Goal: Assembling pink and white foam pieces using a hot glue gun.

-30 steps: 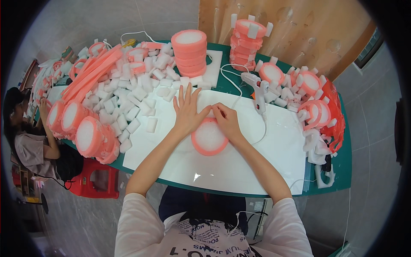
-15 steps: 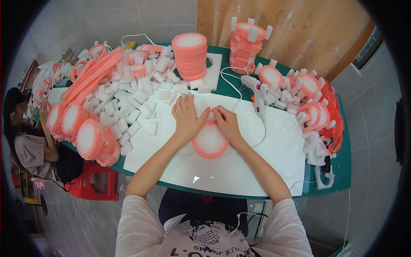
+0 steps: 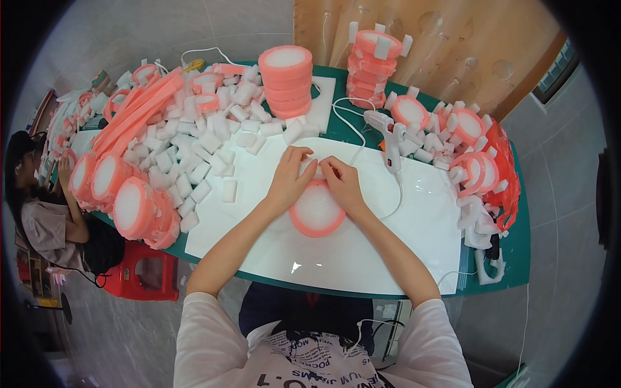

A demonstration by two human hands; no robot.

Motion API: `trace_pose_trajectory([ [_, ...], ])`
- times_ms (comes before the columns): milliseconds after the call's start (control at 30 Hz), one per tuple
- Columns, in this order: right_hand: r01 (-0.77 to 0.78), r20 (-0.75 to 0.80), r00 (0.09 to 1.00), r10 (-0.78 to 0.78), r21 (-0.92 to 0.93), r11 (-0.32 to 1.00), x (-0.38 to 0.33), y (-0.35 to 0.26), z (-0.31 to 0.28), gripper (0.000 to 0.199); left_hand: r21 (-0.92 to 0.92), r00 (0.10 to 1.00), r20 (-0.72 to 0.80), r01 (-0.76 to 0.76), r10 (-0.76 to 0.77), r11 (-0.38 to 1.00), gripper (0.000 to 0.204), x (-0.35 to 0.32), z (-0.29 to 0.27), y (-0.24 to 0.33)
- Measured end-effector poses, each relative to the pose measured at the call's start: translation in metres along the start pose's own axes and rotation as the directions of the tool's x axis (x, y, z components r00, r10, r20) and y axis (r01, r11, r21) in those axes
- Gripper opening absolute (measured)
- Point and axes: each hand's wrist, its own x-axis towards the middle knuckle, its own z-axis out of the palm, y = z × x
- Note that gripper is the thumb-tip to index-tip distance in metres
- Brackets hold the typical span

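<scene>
A round disc (image 3: 317, 210), white in the middle with a pink foam rim, lies flat on the white sheet in front of me. My left hand (image 3: 292, 178) is closed at its upper left edge, fingers curled round a small white foam block (image 3: 308, 166). My right hand (image 3: 342, 185) rests against the upper right of the rim with fingers pinched; what they hold, if anything, is hidden. A white glue gun (image 3: 390, 139) stands just beyond my right hand, its cord trailing over the sheet.
Loose white foam blocks (image 3: 210, 142) are heaped at the left, beside pink foam strips (image 3: 139, 113). Stacks of pink-rimmed discs (image 3: 286, 84) stand at the back. Block-edged discs (image 3: 467, 126) and a red plastic bag (image 3: 501, 174) lie right. Another person (image 3: 52, 220) sits far left.
My left hand has drawn in from the loose blocks toward the disc and my right hand, its spread fingers now curled round a foam block. My right hand has barely moved.
</scene>
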Motion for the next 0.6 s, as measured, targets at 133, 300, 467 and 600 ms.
trace_pose_trajectory([
  [133, 0.007, -0.001, 1.000, -0.007, -0.019, 1.000, 0.001, 0.001, -0.001, 0.013, -0.155, 0.995, 0.071, 0.085, -0.074, 0.984, 0.016, 0.001, 0.002, 0.002],
  [300, 0.022, -0.080, 0.997, -0.022, -0.004, 1.000, 0.001, -0.003, 0.000, 0.011, -0.143, 0.995, 0.102, 0.012, 0.003, 0.990, 0.019, 0.002, 0.003, 0.002],
  [467, 0.040, -0.069, 0.997, -0.040, -0.006, 0.999, 0.000, -0.004, 0.001, 0.012, -0.154, 0.972, 0.233, 0.077, -0.040, 0.985, 0.023, 0.004, -0.007, 0.003],
  [600, 0.101, -0.087, 0.991, -0.101, -0.004, 0.995, 0.003, 0.001, 0.002, 0.011, -0.066, 0.970, 0.242, 0.031, -0.014, 0.997, 0.042, -0.012, 0.000, 0.009],
])
